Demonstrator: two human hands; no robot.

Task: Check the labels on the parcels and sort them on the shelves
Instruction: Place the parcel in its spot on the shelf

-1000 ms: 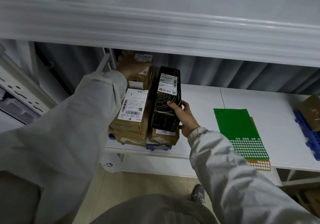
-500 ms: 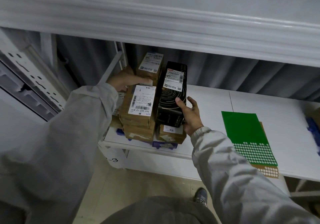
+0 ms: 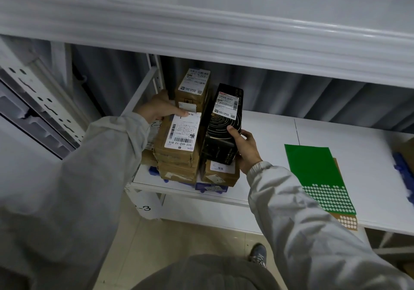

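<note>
1. Sorting looks well advanced on the white shelf (image 3: 280, 137): at its left end you already have a stack of brown cardboard parcels (image 3: 179, 155), with one more brown parcel (image 3: 193, 88) standing behind it near the back wall. The right half of the shelf carries only a green sheet with white dots (image 3: 313, 173) and, at the far right edge, something blue and a piece of cardboard that are cut off, so I cannot tell whether more parcels wait there.
2. The black parcel (image 3: 224, 124) is the one in work now. It stands just beside the brown stack, on top of a low brown box (image 3: 220, 173), and I judge it is not yet settled in its place.
3. Its long axis runs from the shelf front toward the back, tilted upward; the far end points up and away from you, and the white shipping label (image 3: 226, 106) on its upper face looks toward you, readable.
4. Your right hand (image 3: 245, 148) grips the near lower end of the black parcel, thumb on the patterned face.
5. Your left hand (image 3: 158, 108) is apart from it, at the far left corner of the brown stack, thumb lying on the top label (image 3: 182, 133), holding the stack steady as I judge.
</note>
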